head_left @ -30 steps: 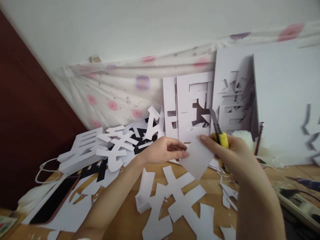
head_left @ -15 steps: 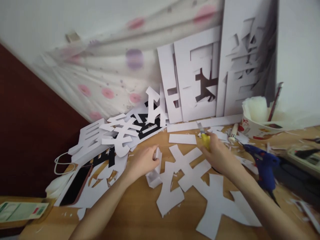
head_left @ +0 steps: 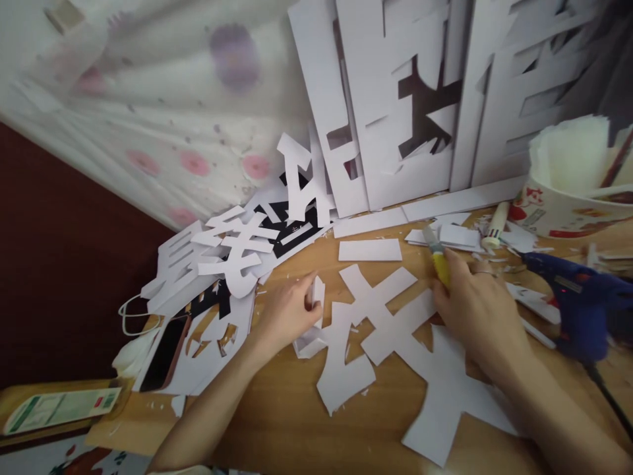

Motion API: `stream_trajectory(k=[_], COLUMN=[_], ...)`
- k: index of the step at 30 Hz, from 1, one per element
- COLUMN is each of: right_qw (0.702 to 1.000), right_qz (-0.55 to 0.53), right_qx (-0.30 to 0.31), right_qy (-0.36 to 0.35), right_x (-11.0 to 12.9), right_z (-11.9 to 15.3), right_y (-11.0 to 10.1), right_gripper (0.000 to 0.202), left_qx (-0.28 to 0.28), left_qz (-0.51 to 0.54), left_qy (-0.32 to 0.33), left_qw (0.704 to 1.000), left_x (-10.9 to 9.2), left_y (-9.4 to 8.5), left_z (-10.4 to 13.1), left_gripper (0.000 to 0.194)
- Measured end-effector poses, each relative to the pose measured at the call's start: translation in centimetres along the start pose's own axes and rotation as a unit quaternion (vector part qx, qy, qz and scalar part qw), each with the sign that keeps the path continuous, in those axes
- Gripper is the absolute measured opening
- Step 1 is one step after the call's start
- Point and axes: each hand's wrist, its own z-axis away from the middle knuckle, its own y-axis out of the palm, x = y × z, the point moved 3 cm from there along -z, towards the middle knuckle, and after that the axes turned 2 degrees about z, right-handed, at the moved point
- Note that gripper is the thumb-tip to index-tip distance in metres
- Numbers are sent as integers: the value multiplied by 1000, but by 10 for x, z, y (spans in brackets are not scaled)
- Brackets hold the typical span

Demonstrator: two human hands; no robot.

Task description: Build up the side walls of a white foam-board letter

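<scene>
My left hand [head_left: 289,307] is closed on a small folded white foam-board piece [head_left: 312,344] near the middle of the wooden table; its fingers curl around the upper edge. My right hand [head_left: 477,310] grips a yellow utility knife [head_left: 438,260], its blade pointing up and away toward some small white offcuts [head_left: 455,232]. Between the hands lies a large white cut-out character [head_left: 383,313], flat on the table, partly under my right forearm. A plain white strip [head_left: 370,250] lies just beyond it.
White and black cut-out characters [head_left: 242,247] are piled at the back left, beside a phone [head_left: 165,353]. Cut-out boards [head_left: 376,132] lean on the wall. On the right are a blue glue gun [head_left: 576,290], a marker [head_left: 496,224] and a paper tub [head_left: 568,204]. A plastic package [head_left: 64,409] lies front left.
The view has tipped down and come closer to the table. My right hand, with the knife, appears farther right. My left hand still holds the folded piece.
</scene>
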Motion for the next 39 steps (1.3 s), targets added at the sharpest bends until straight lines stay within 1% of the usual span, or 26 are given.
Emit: stream_trajectory(k=[3,6,9,14,20,25,27,30,35,39], right_qw=[1000,1000,1000,999,998,999,999,999,998,999], right_qz=[17,24,17,23,7,7,9,5,-3,-4], right_qx=[17,9,13,24,56,28,21,29,44,37], right_qy=[15,12,18,23,32,28,26,23,35,30], right_x=[-2,0,3,6,7,7,7,7,7,7], right_z=[0,0,1,1,2,3,3,4,3,2], right_y=[4,1,-3,-3,-4,-3,-2,-2,-3,-2], right_gripper=[48,47,47,50,53,51,52,53,52,52], left_qx=[-20,-50,-79,-120,-119,-111,-109,-113,-111,-105], left_qz=[2,-1,17,41,45,65,58,35,25,13], left_qy=[42,74,83,77,71,62,56,56,55,56], left_qw=[999,996,993,989,989,990,991,991,992,993], left_x=[0,3,7,9,6,8,10,10,9,9], left_y=[1,3,7,10,10,14,15,16,15,15], left_z=[-2,-4,-5,-5,-6,-6,-5,-5,-4,-4], left_gripper=[54,42,38,35,37,38,39,37,36,37])
